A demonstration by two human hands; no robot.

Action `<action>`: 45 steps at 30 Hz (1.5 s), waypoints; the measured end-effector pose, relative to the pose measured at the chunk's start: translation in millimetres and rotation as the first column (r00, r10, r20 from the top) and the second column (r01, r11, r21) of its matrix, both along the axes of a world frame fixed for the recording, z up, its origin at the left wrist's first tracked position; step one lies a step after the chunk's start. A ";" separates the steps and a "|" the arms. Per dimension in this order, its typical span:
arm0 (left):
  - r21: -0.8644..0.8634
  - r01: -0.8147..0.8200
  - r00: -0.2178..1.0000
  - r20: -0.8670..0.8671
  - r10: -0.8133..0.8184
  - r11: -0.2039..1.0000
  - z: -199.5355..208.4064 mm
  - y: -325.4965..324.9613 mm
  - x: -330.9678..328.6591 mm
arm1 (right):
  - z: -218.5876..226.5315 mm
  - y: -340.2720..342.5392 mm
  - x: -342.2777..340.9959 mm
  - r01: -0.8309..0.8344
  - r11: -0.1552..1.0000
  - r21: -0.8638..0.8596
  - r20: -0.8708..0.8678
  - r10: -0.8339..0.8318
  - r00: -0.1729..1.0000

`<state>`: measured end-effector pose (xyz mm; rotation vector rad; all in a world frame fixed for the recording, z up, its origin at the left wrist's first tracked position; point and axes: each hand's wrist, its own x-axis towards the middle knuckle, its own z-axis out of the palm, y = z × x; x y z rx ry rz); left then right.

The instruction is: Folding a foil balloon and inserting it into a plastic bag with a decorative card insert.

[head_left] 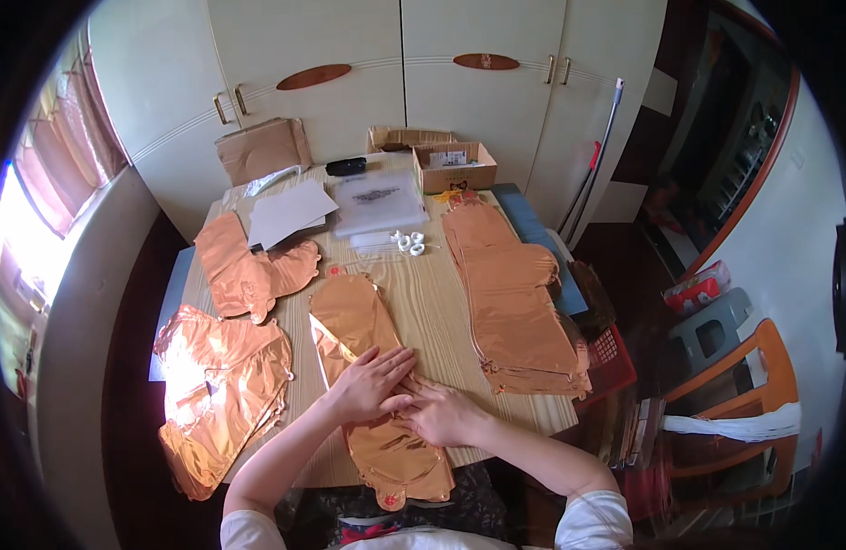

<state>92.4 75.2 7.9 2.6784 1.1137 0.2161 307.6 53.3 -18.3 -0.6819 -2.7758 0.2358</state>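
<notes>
Foil piece (400,456) sits lower centre, end overhanging tabletop (423,316) near edge. Left hand (372,381) flat on it, fingers nearly together; right hand (438,414) fingers partly hidden, can't tell. Bare wood runs to right-side stack (514,307).

Rests the left hand (372,378) palm down across the copper foil strip (402,456), fingers extended toward its right edge. Sets the right hand (441,416) against the left, over that same edge, fingers directed leftward. Bends both elbows, with the left forearm (287,445) left of the strip, the right forearm (544,451) right of it.
</notes>
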 end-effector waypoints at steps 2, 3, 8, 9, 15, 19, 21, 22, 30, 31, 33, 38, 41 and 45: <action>0.028 -0.036 0.999 -0.019 0.037 0.999 -2.7 3.7 -0.1 | -1.1 -0.2 1.0 0.002 0.999 -0.042 0.030 -0.001 1.000; 0.037 -0.059 0.998 -0.033 0.060 0.998 -4.6 6.5 -1.0 | 4.0 -0.8 0.6 0.005 0.996 -0.092 0.038 -0.001 0.999; 0.120 -0.189 0.976 -0.086 0.200 0.975 -17.0 35.3 -11.9 | -4.1 0.4 -1.2 -0.008 1.000 -0.011 -0.100 0.007 0.995; 0.082 -0.237 0.968 -0.068 0.242 0.968 -15.4 42.2 -12.5 | -1.7 0.7 -1.6 -0.013 1.000 0.010 -0.089 0.014 0.996; 0.092 -0.305 0.932 -0.176 0.317 0.948 -3.3 75.8 -11.4 | -1.0 1.0 -2.0 -0.014 1.000 0.016 -0.088 0.015 0.996; 0.068 -0.337 0.918 -0.196 0.344 0.939 -7.3 85.2 -11.1 | -0.9 0.5 -2.8 -0.008 1.000 0.016 -0.082 0.010 0.997; 0.061 -0.343 0.916 -0.199 0.348 0.937 -10.8 84.8 -9.4 | -2.6 1.0 -2.1 -0.013 1.000 0.012 -0.087 0.014 0.996; 0.060 -0.347 0.914 -0.199 0.352 0.936 -10.8 84.2 -8.5 | -2.9 2.5 -1.4 -0.017 1.000 0.012 -0.088 0.018 0.996; 0.078 -0.349 0.917 -0.178 0.358 0.934 -14.9 85.4 -8.5 | -1.3 58.3 24.1 0.045 0.991 0.129 -0.141 -0.027 0.990; 0.075 -0.350 0.917 -0.176 0.357 0.934 -11.7 85.1 -7.1 | -0.1 64.4 28.0 0.029 0.991 0.133 -0.118 -0.013 0.993; 0.056 -0.357 0.914 -0.185 0.361 0.932 -8.8 82.0 -8.1 | 1.1 66.5 29.2 -0.025 0.985 0.168 -0.065 0.036 0.997; 0.104 -0.351 0.918 -0.156 0.364 0.931 -21.6 83.9 -11.9 | 7.4 62.7 31.8 -0.124 0.980 0.154 0.021 0.122 0.992; 0.091 -0.352 0.915 -0.174 0.363 0.931 -17.8 83.7 -11.2 | 12.1 55.5 37.5 -0.164 0.972 0.167 0.054 0.157 0.986; 0.093 -0.354 0.914 -0.176 0.365 0.931 -15.8 82.2 -10.6 | 18.3 46.8 44.5 -0.207 0.959 0.194 0.112 0.188 0.976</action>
